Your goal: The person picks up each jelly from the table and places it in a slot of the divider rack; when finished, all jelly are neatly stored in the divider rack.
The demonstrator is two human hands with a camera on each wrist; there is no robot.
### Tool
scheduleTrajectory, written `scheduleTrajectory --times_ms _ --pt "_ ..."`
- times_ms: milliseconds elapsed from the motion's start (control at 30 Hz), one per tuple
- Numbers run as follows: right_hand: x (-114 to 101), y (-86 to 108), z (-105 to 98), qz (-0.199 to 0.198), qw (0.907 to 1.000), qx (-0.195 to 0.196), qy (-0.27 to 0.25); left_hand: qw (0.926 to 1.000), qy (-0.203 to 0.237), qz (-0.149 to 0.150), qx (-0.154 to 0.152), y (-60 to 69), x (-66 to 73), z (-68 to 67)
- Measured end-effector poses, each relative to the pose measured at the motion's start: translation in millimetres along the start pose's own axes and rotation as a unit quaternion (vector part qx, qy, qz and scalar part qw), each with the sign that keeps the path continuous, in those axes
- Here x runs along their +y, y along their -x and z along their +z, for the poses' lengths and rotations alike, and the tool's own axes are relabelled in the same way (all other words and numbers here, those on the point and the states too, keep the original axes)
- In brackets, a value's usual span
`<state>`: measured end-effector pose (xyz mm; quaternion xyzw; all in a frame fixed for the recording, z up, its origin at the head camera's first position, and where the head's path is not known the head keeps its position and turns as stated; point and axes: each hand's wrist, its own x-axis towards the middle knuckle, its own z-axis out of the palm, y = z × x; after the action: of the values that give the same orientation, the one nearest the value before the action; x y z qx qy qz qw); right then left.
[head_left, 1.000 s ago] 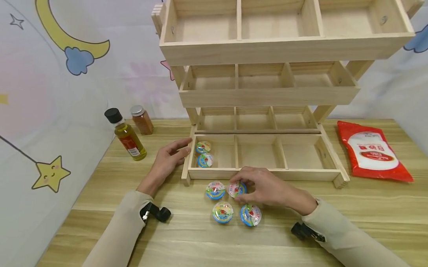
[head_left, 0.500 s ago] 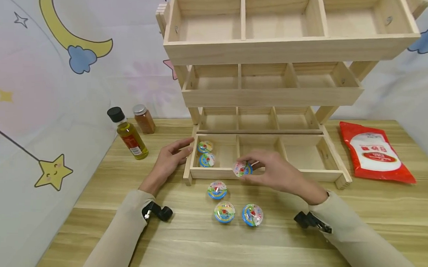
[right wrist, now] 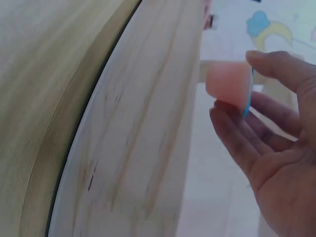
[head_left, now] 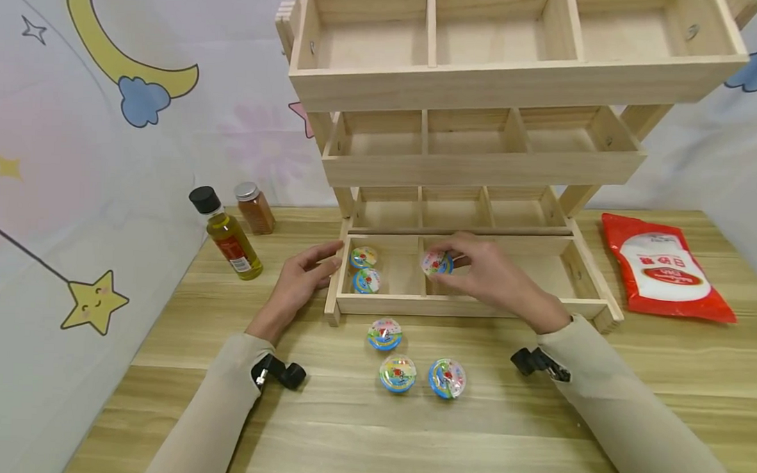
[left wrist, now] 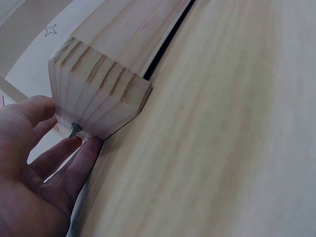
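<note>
Between thumb and fingers, the right hand [head_left: 493, 272] pinches a small jelly cup [head_left: 437, 263] over the middle compartment of the lowest tray. In the right wrist view the cup [right wrist: 229, 84] shows a pink body and blue rim in the hand [right wrist: 284, 143]. The left hand [head_left: 298, 286] rests its fingertips against the left end of the wooden rack [head_left: 413, 306]; in the left wrist view, the hand [left wrist: 42, 173] touches the rack's end post [left wrist: 98, 89]. Two cups [head_left: 363, 257] [head_left: 367, 281] lie in the lowest tray's left compartment.
Three cups [head_left: 385, 333] [head_left: 398, 373] [head_left: 446, 378] stand on the table before the rack. An oil bottle [head_left: 231, 245] and a spice jar [head_left: 255, 208] are at the left, a red and white bag [head_left: 668, 267] at the right. Higher trays [head_left: 521, 86] overhang the lowest one.
The right hand has lifted one cup from the table, carrying it forward over the tray's front wall to the middle compartment. The left hand stays at the rack's end.
</note>
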<state>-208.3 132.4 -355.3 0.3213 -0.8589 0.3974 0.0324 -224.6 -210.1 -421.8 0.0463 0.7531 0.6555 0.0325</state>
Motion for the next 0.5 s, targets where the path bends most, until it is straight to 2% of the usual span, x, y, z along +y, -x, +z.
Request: scheduleTrajectory --times_ms 133,500 --pt "6 -6.1 -1 0.033 0.9994 0.004 -0.006 1.0000 -0.006 0.001 0.000 -0.5 0.7 0.0" --pt "20 -17.5 3 0.090 0.9957 0.020 0.010 1.0000 -0.008 0.003 -0.001 0.0 0.1 -0.3"
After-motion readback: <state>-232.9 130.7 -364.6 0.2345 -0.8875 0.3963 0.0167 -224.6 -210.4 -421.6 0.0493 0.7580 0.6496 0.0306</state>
